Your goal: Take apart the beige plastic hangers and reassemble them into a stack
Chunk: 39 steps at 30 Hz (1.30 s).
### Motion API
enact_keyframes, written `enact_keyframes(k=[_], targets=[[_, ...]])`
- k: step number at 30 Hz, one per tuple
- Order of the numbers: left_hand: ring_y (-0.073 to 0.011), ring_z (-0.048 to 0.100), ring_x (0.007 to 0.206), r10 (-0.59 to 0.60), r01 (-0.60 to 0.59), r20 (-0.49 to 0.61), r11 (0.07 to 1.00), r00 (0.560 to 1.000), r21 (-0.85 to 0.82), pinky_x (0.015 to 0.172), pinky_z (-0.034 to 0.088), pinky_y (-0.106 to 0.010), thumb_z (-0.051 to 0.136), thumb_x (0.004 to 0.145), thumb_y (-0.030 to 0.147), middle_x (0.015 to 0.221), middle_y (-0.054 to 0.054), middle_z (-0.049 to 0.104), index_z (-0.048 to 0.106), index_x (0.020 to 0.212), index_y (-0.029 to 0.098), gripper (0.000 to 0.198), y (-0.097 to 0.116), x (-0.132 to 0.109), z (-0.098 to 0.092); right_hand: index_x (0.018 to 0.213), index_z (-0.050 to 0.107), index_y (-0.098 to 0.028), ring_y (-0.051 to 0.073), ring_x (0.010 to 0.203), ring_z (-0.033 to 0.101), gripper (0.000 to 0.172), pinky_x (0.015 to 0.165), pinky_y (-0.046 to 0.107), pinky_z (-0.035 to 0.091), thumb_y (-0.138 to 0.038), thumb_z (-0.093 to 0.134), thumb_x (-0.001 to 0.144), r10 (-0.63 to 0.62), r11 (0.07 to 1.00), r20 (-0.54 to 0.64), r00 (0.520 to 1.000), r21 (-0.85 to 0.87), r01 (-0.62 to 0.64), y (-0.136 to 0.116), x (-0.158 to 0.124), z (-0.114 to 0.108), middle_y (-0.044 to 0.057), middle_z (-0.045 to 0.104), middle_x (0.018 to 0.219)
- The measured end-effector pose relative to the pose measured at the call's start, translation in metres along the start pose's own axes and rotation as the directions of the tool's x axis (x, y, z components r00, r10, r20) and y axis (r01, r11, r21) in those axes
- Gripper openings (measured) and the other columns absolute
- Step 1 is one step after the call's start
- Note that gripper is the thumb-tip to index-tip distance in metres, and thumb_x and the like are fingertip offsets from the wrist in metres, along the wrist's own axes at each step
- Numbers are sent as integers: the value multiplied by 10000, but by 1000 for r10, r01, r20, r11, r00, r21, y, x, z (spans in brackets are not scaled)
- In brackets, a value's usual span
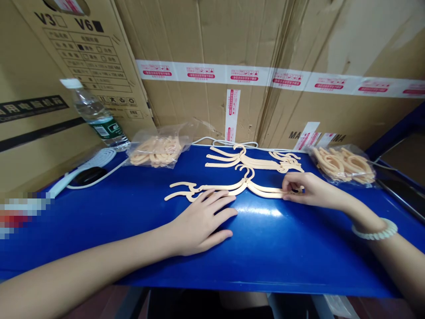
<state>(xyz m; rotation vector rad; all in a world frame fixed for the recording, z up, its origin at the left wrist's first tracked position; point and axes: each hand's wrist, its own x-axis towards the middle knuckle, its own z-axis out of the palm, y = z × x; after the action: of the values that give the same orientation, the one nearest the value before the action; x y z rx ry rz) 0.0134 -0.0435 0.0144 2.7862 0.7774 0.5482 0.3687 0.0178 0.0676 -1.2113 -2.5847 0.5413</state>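
Two cream plastic folding clothes hangers (265, 193) lie close together on the blue table, their hooks pointing toward the back. My left hand (202, 223) rests flat at their left half, fingers apart, with the fingertips at the hanger arm. At the other end, my right hand (303, 188) pinches the tip of the hanger arm between thumb and fingers. Part of that tip is hidden by the fingers. Just behind lies a group of several more cream hangers (259, 163), with hooks and loose-looking curved ends spread at its right.
Clear bags of cream hanger parts stand at back left (156, 151) and right (343, 165). A water bottle (99, 117), a white cable (102, 181) and a black object (90, 176) are at left. Cardboard boxes (206, 35) wall the back. A dark flat device (403, 197) lies right.
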Motion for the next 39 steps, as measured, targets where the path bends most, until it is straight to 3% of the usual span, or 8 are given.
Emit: enact_keyframes(k=[4, 8, 16, 23, 29, 39], targets=[[-386, 458, 1378, 12, -11, -36, 1000, 999, 29, 1153, 334, -576, 566, 982, 391, 1456, -172, 552, 619, 1282, 192, 364, 0, -1, -1, 931, 670, -197, 190, 616, 593, 347, 577, 306, 448, -533, 585, 954, 62, 996, -67, 996, 66, -57, 6, -6, -12, 42, 661, 720], [-346, 427, 1408, -31, 38, -78, 994, 996, 100, 1171, 337, -562, 525, 1006, 348, 1472, -150, 534, 603, 1282, 178, 333, 1, -2, 0, 973, 693, -186, 210, 668, 608, 396, 612, 324, 453, -570, 610, 930, 88, 996, -171, 981, 19, -86, 15, -9, -19, 71, 695, 803], [-343, 443, 1398, -134, 145, -79, 977, 988, 156, 1159, 371, -590, 502, 1018, 414, 1482, -147, 528, 552, 1348, 154, 423, -1, -3, 5, 948, 724, -179, 185, 662, 546, 397, 591, 296, 410, -566, 685, 870, 34, 999, 28, 999, -5, -34, 8, -2, -1, 44, 625, 768], [-332, 491, 1365, -143, 155, -95, 980, 985, 128, 1117, 441, -551, 510, 1014, 415, 1469, -152, 544, 562, 1348, 145, 433, -3, -3, 6, 888, 711, -177, 162, 610, 517, 357, 554, 281, 384, -531, 665, 881, 63, 998, 85, 994, 8, -64, 7, -5, -5, 26, 599, 717], [-326, 431, 1427, -121, 133, -92, 980, 988, 150, 1192, 363, -558, 507, 1016, 430, 1515, -134, 511, 535, 1404, 152, 477, -4, -3, 8, 902, 711, -180, 172, 629, 542, 361, 562, 282, 399, -538, 670, 876, 79, 997, 76, 994, -20, -78, 15, -6, -6, 32, 615, 733], [-350, 382, 1473, -161, 165, -36, 971, 986, 170, 1192, 350, -607, 482, 1024, 442, 1562, -154, 453, 488, 1465, 127, 542, -5, -4, 9, 884, 703, -176, 187, 638, 561, 342, 578, 295, 416, -517, 687, 862, 76, 997, 23, 997, -27, -76, 20, -6, -8, 43, 635, 740]])
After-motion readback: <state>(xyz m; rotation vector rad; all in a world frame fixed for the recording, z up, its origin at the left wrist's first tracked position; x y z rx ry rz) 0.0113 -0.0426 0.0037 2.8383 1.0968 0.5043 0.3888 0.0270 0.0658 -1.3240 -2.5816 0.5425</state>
